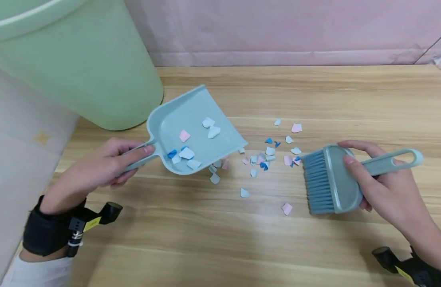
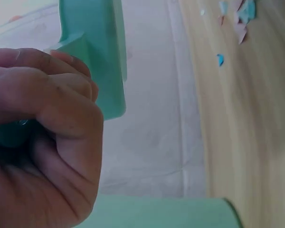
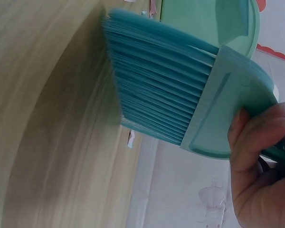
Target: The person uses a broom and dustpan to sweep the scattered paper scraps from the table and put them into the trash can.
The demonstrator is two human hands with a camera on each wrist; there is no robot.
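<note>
Dustpan is sitting tilted on the wooden table, lip down toward the paper scraps, handle raised toward the left hand. Left hand is gripping the handle, fingers curled round it, thumb lying along the top; the tilt is probably keeping the lip flush with the table so scraps can slide in. A few white, pink and blue bits are already lying inside the dustpan. More scraps are lying just right of the dustpan's lip, some touching it, others spreading further right.

Brush is being held well right of the dustpan by the right hand, fingers wrapping the handle, thumb and one finger pressing on the head. Bristles are pointing toward the dustpan, with the scraps between the two, seemingly lined up for a sweep. Whether the bristle tips are touching the table is unclear.

Green bin is standing just behind and left of the dustpan, close enough for emptying.

No brand, label or readable writing anywhere; yellow tags on the wrist straps are too small to read.
</note>
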